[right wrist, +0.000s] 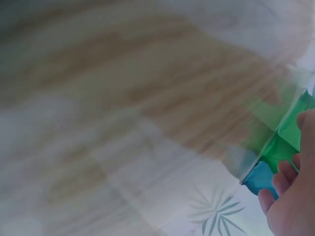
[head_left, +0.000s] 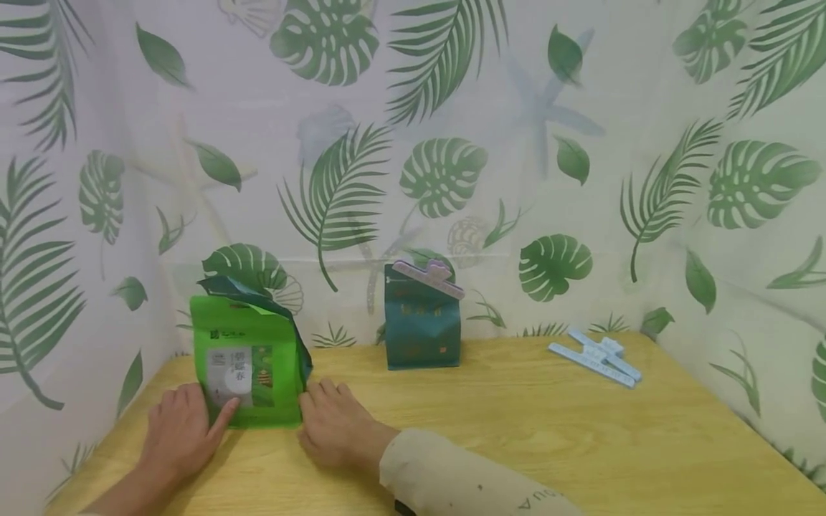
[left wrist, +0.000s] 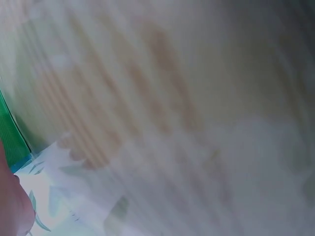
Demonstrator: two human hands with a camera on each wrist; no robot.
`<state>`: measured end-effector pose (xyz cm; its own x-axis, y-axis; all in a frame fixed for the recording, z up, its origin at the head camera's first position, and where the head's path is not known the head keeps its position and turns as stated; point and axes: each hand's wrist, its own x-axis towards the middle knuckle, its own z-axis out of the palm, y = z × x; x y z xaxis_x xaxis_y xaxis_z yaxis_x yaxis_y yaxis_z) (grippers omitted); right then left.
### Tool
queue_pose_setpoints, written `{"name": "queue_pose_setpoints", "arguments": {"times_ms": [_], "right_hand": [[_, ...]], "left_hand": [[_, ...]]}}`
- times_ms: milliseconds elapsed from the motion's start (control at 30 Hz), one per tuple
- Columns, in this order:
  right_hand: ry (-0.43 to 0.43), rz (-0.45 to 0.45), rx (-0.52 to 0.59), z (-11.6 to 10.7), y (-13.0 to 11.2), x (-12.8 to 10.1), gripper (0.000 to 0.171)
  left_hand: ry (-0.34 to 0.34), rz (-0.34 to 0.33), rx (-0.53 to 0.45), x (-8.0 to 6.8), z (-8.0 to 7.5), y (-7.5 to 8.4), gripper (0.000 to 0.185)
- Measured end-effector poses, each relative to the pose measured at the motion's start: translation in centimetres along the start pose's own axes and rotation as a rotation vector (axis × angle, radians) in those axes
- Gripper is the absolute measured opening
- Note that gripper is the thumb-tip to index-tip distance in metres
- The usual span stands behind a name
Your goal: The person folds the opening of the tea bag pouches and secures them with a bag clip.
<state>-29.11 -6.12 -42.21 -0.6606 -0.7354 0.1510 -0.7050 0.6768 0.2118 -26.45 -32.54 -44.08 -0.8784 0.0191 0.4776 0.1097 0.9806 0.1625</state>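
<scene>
A bright green pouch with a white label stands upright on the wooden table, its top open and crumpled. My left hand lies at its lower left, the straight index finger touching the pouch's front. My right hand rests on the table at the pouch's lower right corner, its fingers relaxed against that edge. The right wrist view shows the right hand beside the green pouch, with a teal patch at the pouch's lower edge. In the blurred left wrist view only a sliver of the green pouch shows.
A dark teal pouch stands at the back middle, closed by a pale purple clip on its top. Light blue sealing clips lie at the back right. Leaf-print curtains wall the table on three sides.
</scene>
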Motion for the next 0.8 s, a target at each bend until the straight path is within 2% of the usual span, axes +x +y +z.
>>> {"name": "queue_pose_setpoints", "arguments": {"times_ms": [167,267,533,800], "right_hand": [[0.012,0.032,0.039,0.1,0.1,-0.5,0.041],[0.022,0.047,0.064,0.3,0.3,-0.8,0.041],[0.027,0.064,0.062,0.4,1.1,-1.3,0.038],[0.033,0.064,0.03,0.2,2.2,-1.8,0.037]], "left_hand": [[-0.042,-0.028,-0.065,0.0,0.1,0.6,0.067],[-0.05,-0.024,-0.067,0.0,0.1,1.0,0.065],[-0.036,0.013,-0.066,0.4,0.2,1.7,0.061],[-0.01,0.059,-0.12,0.9,0.3,2.3,0.055]]}}
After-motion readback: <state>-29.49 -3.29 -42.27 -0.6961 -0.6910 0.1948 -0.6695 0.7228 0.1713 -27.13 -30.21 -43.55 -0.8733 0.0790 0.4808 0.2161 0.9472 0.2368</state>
